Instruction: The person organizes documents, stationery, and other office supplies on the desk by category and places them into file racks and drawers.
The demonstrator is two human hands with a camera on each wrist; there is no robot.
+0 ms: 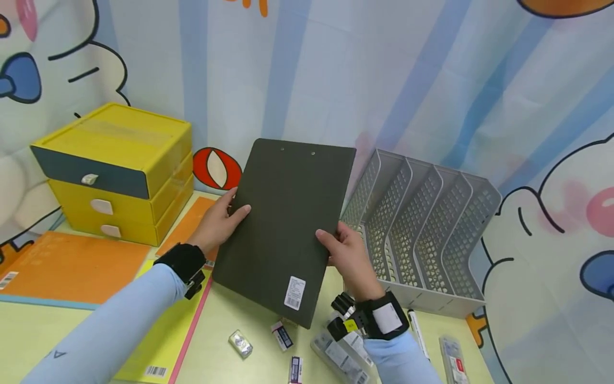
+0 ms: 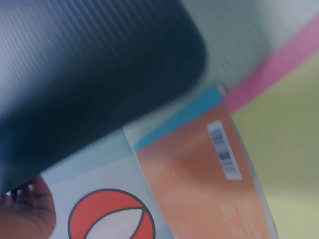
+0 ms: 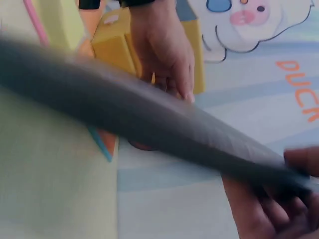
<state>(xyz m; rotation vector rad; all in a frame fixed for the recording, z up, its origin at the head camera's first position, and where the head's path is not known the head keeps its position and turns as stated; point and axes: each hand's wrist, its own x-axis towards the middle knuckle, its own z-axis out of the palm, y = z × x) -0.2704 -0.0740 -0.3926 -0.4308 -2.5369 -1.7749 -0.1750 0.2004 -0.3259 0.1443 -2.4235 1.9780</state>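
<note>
A dark grey clipboard [image 1: 288,224] is held up, tilted, above the table in the head view. Two small rivets show near its top edge and a white barcode label [image 1: 295,293] near its bottom; its other face is hidden. My left hand [image 1: 217,226] grips the left edge, thumb on the near face. At the right edge my right hand [image 1: 354,260] pinches the board, its thumb on the near face and its fingers partly hidden behind. In the right wrist view the clipboard [image 3: 164,124] appears nearly edge-on and blurred between both hands.
A grey file rack [image 1: 422,229] with several slots stands behind my right hand. Yellow drawers [image 1: 120,160] stand at the back left, near orange folders [image 1: 77,261] and a yellow one [image 1: 158,330]. Eraser-like blocks [image 1: 282,336], clear cases [image 1: 340,357] and a white pen [image 1: 418,333] lie in front.
</note>
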